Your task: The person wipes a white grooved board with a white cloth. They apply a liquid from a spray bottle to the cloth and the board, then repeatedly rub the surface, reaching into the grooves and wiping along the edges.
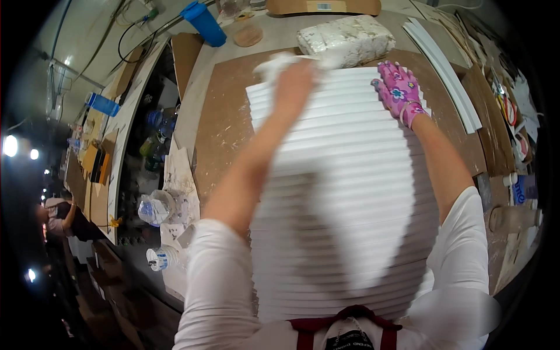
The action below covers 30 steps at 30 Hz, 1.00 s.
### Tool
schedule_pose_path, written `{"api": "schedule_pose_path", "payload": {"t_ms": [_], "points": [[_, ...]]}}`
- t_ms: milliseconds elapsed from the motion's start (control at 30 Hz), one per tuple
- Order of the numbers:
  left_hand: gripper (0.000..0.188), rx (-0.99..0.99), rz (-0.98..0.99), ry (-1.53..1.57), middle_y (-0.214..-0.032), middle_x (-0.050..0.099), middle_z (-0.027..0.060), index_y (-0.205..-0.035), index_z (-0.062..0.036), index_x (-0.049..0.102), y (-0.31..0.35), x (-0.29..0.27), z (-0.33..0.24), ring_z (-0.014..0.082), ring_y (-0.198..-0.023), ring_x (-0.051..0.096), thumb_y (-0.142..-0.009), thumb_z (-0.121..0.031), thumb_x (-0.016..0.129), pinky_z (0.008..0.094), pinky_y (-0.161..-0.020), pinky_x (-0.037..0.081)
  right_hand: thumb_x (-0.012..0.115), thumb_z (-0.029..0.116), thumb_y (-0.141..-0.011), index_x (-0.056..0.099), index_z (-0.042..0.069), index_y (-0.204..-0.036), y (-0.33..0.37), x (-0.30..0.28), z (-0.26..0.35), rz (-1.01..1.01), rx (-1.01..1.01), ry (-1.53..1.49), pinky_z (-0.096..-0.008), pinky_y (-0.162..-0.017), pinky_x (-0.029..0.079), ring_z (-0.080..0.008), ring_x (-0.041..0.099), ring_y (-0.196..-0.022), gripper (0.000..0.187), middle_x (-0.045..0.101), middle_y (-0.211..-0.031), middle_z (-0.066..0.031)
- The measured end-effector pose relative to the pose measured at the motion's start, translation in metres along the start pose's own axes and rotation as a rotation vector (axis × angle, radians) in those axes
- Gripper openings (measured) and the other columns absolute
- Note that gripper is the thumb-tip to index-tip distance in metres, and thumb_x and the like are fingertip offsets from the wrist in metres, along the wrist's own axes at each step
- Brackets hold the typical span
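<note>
A wide sheet of white ridged strips point(356, 192), laid side by side, covers the worktable in front of me. My left hand point(294, 84) is bare and smeared by motion at the far left of the strips. Its fingers appear closed on a crumpled white cloth point(274, 65), which is blurred too. My right hand point(399, 90) wears a pink glove with a flower print. It lies on the far right edge of the strips, fingers stretched out and holding nothing.
A brown board point(224, 116) lies under the strips. Beyond them sits a white wrapped block point(347, 42), with a blue cup point(203, 24) farther left. Long white trims point(443, 76) lie at right. Clear plastic containers point(156, 208) stand at left; another person point(64, 213) is farther off.
</note>
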<state>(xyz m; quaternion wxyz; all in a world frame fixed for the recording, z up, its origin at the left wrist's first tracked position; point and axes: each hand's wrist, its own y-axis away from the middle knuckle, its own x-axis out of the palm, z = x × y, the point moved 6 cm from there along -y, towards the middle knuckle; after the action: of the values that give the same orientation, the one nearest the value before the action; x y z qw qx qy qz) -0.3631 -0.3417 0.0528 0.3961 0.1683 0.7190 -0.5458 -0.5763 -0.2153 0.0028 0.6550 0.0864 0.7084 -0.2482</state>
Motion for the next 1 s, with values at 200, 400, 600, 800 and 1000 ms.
{"api": "schedule_pose_path", "payload": {"t_ms": [200,400,600,800,1000], "points": [[0.039,-0.051,0.295,-0.185,-0.135,0.047,0.0061,-0.126,-0.0142,0.053,0.020,0.056,-0.020,0.0342,-0.115,0.050,-0.092,-0.032,0.045,0.0476,-0.093,0.041,0.037,0.047,-0.094,0.039,0.013,-0.139,0.004,0.003,-0.010,-0.007,-0.010,0.065,-0.0449,-0.112,0.017,-0.0320,0.032,-0.134,0.056,0.037,-0.144,-0.0110],[0.027,-0.461,0.291,-0.017,-0.108,0.061,0.0177,-0.108,-0.0033,0.060,0.055,-0.032,0.119,0.0353,-0.095,0.057,-0.087,-0.017,0.050,0.0448,-0.090,0.044,0.035,0.047,-0.095,0.039,0.013,-0.138,0.004,-0.002,0.000,-0.008,0.012,0.038,-0.0458,-0.112,0.018,-0.0308,0.034,-0.133,0.055,0.039,-0.143,-0.0096],[0.036,-0.170,0.488,0.228,-0.122,0.056,0.0140,-0.120,-0.0114,0.056,-0.014,0.041,-0.062,0.0318,-0.115,0.050,-0.089,-0.027,0.049,0.0441,-0.098,0.038,0.037,0.044,-0.094,0.038,0.015,-0.139,0.003,0.009,-0.013,-0.039,-0.040,0.083,-0.0462,-0.112,0.018,-0.0303,0.033,-0.134,0.053,0.037,-0.145,-0.0094],[0.042,-0.078,0.307,-0.123,-0.132,0.049,0.0069,-0.128,-0.0156,0.049,0.048,0.034,0.008,0.0329,-0.114,0.049,-0.087,-0.023,0.053,0.0462,-0.092,0.040,0.038,0.041,-0.094,0.038,0.013,-0.139,0.003,0.007,-0.014,-0.039,-0.022,0.066,-0.0475,-0.111,0.019,-0.0309,0.034,-0.132,0.053,0.038,-0.144,-0.0107],[0.032,-0.690,0.239,0.266,-0.111,0.061,0.0203,-0.107,0.0000,0.062,0.064,-0.053,0.123,0.0304,-0.099,0.059,-0.091,-0.024,0.046,0.0394,-0.081,0.047,0.035,0.045,-0.094,0.040,0.013,-0.137,0.003,0.003,-0.005,-0.017,0.010,0.049,-0.0467,-0.111,0.018,-0.0302,0.034,-0.133,0.053,0.039,-0.142,-0.0109]]}}
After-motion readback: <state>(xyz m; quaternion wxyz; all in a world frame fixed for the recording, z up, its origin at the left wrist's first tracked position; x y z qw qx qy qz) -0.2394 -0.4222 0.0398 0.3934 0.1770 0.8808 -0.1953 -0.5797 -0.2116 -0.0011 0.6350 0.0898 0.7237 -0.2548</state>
